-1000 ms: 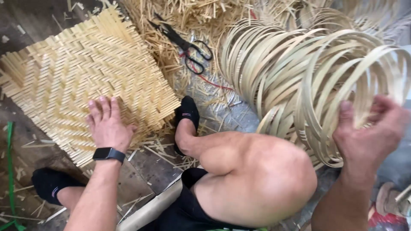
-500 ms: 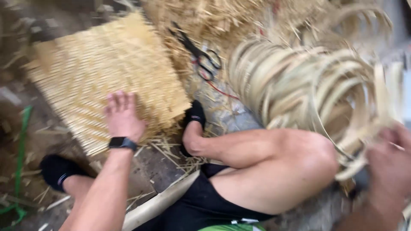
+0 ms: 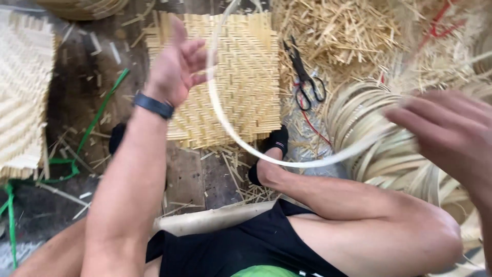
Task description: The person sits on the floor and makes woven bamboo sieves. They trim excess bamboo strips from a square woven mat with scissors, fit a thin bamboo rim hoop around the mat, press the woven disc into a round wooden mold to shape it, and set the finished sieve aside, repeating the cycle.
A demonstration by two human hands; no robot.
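A thin, pale bamboo strip point(image 3: 246, 146) bends in a smooth loop across the middle of the frame, springy and flat. The left hand point(image 3: 174, 69), fingers spread and loosely curled, touches it at upper centre; the blurred right hand point(image 3: 451, 133) pinches its other end at right. Half a second ago the left palm lay flat on the square woven mat point(image 3: 246, 77); now it is lifted. Black scissors point(image 3: 306, 77) lie on straw-like scraps point(image 3: 348, 31) beside coiled strips point(image 3: 379, 149), on dark, littered floorboards point(image 3: 87, 82).

Single head view, looking steeply down, close over lap and floor.
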